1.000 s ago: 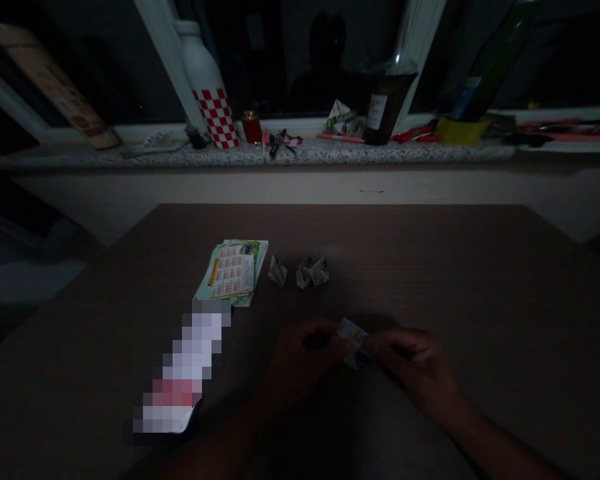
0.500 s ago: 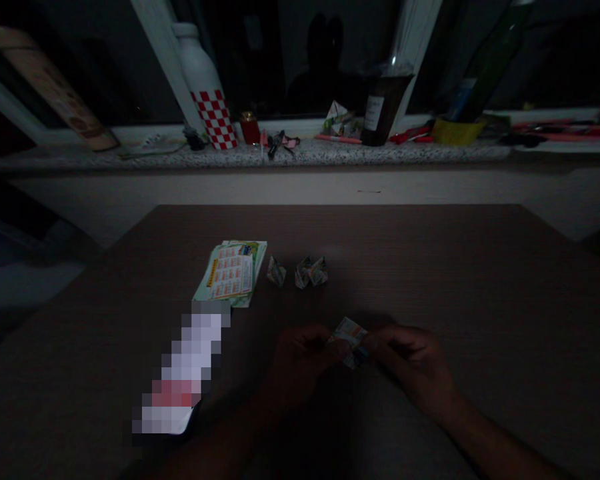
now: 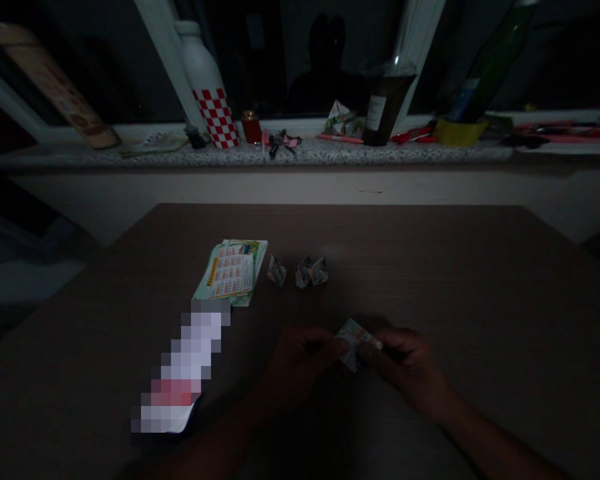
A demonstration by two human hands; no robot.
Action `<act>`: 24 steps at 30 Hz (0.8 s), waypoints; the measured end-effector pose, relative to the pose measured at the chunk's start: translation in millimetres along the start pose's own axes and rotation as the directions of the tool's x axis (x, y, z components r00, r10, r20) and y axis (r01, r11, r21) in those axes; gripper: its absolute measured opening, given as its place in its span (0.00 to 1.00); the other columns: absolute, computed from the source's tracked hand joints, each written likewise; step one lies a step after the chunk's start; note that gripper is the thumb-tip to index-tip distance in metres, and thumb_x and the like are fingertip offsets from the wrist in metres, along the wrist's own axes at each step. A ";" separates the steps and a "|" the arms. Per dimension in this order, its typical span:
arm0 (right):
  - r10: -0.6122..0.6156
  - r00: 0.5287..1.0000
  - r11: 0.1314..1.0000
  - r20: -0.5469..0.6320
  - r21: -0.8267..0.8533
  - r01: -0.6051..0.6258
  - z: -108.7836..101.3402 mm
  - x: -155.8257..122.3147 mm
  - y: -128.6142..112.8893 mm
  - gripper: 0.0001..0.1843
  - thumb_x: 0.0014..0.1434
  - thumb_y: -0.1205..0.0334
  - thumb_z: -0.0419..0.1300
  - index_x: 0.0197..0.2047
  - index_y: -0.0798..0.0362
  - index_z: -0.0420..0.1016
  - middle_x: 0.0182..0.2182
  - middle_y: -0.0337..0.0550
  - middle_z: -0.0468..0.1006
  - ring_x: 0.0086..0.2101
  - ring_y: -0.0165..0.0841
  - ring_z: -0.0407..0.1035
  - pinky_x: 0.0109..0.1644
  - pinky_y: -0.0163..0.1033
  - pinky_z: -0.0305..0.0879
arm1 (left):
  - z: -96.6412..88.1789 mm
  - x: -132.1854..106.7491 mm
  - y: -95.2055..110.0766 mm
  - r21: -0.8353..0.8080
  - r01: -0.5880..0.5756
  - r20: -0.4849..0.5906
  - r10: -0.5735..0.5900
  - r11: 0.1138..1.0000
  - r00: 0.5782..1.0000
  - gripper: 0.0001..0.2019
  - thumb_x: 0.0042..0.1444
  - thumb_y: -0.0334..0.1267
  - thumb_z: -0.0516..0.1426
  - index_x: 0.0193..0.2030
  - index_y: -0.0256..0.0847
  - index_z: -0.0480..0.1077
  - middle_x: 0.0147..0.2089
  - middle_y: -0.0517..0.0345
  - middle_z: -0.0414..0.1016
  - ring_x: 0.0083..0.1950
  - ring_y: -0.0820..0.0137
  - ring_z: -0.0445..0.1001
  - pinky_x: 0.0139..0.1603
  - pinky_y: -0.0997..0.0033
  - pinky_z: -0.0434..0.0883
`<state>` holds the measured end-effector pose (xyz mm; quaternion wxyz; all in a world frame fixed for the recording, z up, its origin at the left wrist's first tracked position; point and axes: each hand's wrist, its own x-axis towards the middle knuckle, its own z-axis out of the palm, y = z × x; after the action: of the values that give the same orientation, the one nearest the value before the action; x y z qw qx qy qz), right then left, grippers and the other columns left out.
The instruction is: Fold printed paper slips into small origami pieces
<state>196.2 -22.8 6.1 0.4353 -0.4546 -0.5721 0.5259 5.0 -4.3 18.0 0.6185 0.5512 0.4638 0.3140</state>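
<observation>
Between my two hands is a small folded piece of printed paper, held a little above the table with one corner pointing away from me. My left hand pinches its left side, thumb on top. On its right side, my right hand grips it with the thumb pressed over the face. The fingers beneath the paper are hidden. Beyond my hands, a folded paper piece stands on the table, with a cluster of similar folded paper pieces to its right. A stack of printed paper sheets lies left of them.
A blurred-out phone-like object lies on the wooden table near my left forearm. Along the granite windowsill stand a red-checked white bottle, a dark cup, a green bottle and a yellow tape roll.
My right thumb has moved left onto the paper's face, and more of the paper's right corner shows. The paper looks flatter and wider. My left hand has barely moved.
</observation>
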 end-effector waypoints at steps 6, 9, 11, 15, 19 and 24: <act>0.014 0.998 0.998 0.066 0.058 -0.018 -0.9 -0.6 -1.4 0.18 0.59 0.50 0.59 0.26 0.55 0.79 0.21 0.39 0.72 0.24 0.29 0.64 0.29 0.33 0.61 | 0.5 0.7 3.4 -0.097 0.033 0.018 -0.032 0.995 0.999 0.15 0.50 0.48 0.62 0.27 0.35 0.78 0.25 0.57 0.75 0.26 0.73 0.68 0.29 0.76 0.62; 0.018 0.999 0.996 0.032 0.084 -0.021 -0.6 -0.7 1.0 0.20 0.60 0.48 0.58 0.27 0.55 0.78 0.22 0.39 0.72 0.25 0.30 0.64 0.30 0.35 0.62 | -0.3 2.1 2.6 -0.149 0.052 0.011 -0.051 0.988 0.999 0.16 0.49 0.48 0.63 0.28 0.34 0.78 0.26 0.56 0.77 0.27 0.72 0.70 0.30 0.75 0.64; 0.030 0.999 0.996 0.014 0.088 -0.031 -0.2 -0.7 2.5 0.21 0.60 0.48 0.57 0.25 0.55 0.77 0.20 0.38 0.70 0.23 0.29 0.62 0.28 0.34 0.60 | -0.5 2.9 1.8 -0.170 0.058 0.018 -0.056 0.984 0.998 0.16 0.49 0.48 0.63 0.28 0.34 0.78 0.26 0.56 0.77 0.28 0.71 0.72 0.31 0.74 0.65; 0.042 0.998 0.985 0.039 0.165 -0.048 -0.5 -0.7 4.2 0.21 0.61 0.47 0.56 0.27 0.54 0.79 0.21 0.40 0.73 0.25 0.32 0.66 0.31 0.37 0.65 | -0.6 5.4 -2.0 -0.275 0.073 0.043 -0.064 0.959 0.997 0.16 0.47 0.48 0.65 0.26 0.34 0.76 0.25 0.56 0.77 0.28 0.71 0.72 0.32 0.74 0.66; 0.035 0.999 0.965 0.040 0.257 -0.044 -1.7 -0.5 4.9 0.17 0.63 0.50 0.54 0.41 0.50 0.80 0.34 0.45 0.80 0.36 0.36 0.73 0.44 0.41 0.67 | -1.3 7.8 -8.2 -0.376 0.109 0.106 -0.074 0.920 0.992 0.16 0.45 0.48 0.67 0.26 0.34 0.74 0.25 0.58 0.74 0.26 0.74 0.70 0.29 0.76 0.65; -0.094 0.984 0.986 0.154 0.149 0.071 -0.4 0.5 1.7 0.20 0.59 0.50 0.60 0.54 0.44 0.73 0.50 0.47 0.74 0.49 0.39 0.70 0.51 0.42 0.66 | 2.4 7.6 -9.6 -0.399 0.172 0.292 -0.052 0.901 0.955 0.17 0.46 0.49 0.66 0.29 0.34 0.74 0.27 0.58 0.72 0.26 0.74 0.69 0.30 0.75 0.66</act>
<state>196.6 -22.2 4.5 0.4405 -0.3544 -0.5846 0.5819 8.9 -0.3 6.9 0.7979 0.4154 0.3263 0.2904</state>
